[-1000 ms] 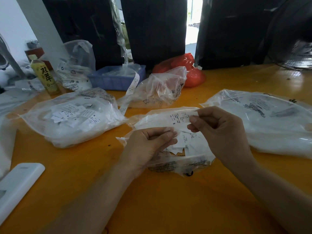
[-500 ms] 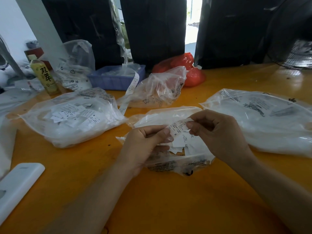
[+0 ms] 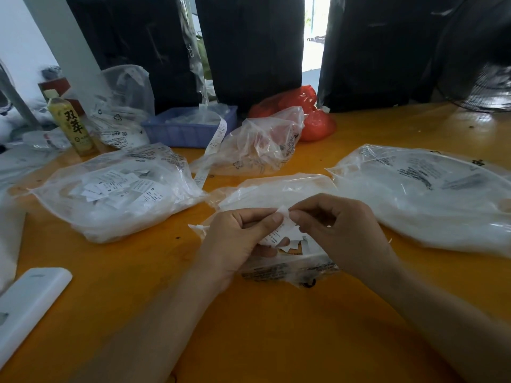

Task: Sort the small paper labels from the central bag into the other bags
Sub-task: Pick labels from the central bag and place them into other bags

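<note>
Left hand (image 3: 237, 239) and right hand (image 3: 340, 230) both pinch one paper label (image 3: 282, 225), fingers curled, over central bag (image 3: 276, 189) on orange bench (image 3: 249, 327).

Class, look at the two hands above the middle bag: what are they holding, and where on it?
Both the left hand and right hand pinch one small paper label near its top edge.

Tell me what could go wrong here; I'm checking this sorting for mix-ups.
Both hands, left hand and right hand, pinch a label over the open central bag; other loose labels could cling and follow it into the wrong bag. The hanging strip lies close and might snag a passing arm.
</note>
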Demonstrator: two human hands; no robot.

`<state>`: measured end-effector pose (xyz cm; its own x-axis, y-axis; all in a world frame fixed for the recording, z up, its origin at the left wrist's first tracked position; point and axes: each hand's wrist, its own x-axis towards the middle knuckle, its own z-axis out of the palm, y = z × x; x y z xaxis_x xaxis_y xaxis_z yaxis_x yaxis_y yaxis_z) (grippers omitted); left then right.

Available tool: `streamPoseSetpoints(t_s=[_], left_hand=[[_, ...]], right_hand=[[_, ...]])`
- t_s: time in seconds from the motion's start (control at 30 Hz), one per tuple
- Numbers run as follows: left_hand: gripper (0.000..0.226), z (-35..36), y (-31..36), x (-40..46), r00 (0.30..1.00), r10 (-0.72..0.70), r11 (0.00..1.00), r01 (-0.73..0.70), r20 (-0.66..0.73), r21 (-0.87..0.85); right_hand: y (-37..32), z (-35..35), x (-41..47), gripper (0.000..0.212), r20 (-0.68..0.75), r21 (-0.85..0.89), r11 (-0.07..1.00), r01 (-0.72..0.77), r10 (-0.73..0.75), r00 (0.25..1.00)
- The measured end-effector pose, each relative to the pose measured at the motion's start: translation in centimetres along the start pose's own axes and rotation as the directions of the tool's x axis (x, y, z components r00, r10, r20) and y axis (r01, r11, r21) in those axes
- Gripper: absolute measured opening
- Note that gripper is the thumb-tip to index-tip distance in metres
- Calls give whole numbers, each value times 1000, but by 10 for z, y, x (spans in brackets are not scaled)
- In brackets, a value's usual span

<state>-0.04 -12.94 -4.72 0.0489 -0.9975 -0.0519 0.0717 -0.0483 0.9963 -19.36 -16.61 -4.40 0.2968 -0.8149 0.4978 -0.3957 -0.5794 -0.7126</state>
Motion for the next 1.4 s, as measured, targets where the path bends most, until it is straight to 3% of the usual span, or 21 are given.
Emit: streamPoseSetpoints(t_s=[0.17, 0.3, 0.47, 0.6, 0.67, 0.73, 0.8, 0.9, 0.97, 1.07, 1.17, 1.27, 1.33, 1.4], left_hand=[[31, -3, -2, 3, 1000, 17, 999, -17, 22, -38], [23, -8, -3, 10, 999, 1, 993, 4, 42, -121], [33, -16, -4, 14, 980, 157, 987, -160, -121, -13], [41, -32, 11, 19, 929, 230, 963, -261, -290, -72], [35, -49, 20, 22, 894, 171, 941, -273, -413, -202], [26, -73, 28, 26, 842, 74, 916, -269, -535, -297], [24, -100, 33, 30, 738, 46, 937, -266, -674, -227], [25, -142, 33, 27, 481, 255, 967, -117, -839, 227], [27, -161, 31, 19, 412, 474, 830, 88, -778, 551], [19, -167, 28, 11, 454, 611, 600, 269, -648, 754], [22, -161, 23, 11, 574, 643, 414, 297, -507, 861], [39, -153, 21, 17, 709, 500, 253, 430, -497, 867], [50, -148, 24, 21, 726, 366, 213, 543, -582, 812], [58, -145, 22, 22, 742, 322, 196, 555, -588, 808]], right_hand=[[2, 1, 0, 15, 24, -28, 999, -16, 17, 1000], [6, -3, 2, 12, -88, 40, 997, -72, 75, 993], [9, -7, 6, 12, -103, 197, 971, -133, 155, 982], [8, -5, 6, 17, -61, 237, 965, -115, 133, 989], [9, -5, 5, 15, -51, 244, 963, -112, 128, 990], [10, -5, 5, 16, -45, 249, 962, -114, 129, 991], [10, -5, 5, 17, -42, 253, 961, -109, 124, 991], [10, -4, 4, 17, -37, 254, 961, -107, 120, 992], [10, -3, 4, 18, -30, 250, 963, -101, 112, 993], [11, -1, 3, 18, -22, 251, 963, -96, 105, 994], [11, -2, 4, 16, -25, 240, 966, -93, 102, 994], [10, -4, 5, 16, -46, 213, 971, -104, 117, 992], [10, -7, 6, 15, -80, 152, 979, -137, 151, 985], [10, -15, 10, 15, -146, -28, 988, -151, 145, 979]])
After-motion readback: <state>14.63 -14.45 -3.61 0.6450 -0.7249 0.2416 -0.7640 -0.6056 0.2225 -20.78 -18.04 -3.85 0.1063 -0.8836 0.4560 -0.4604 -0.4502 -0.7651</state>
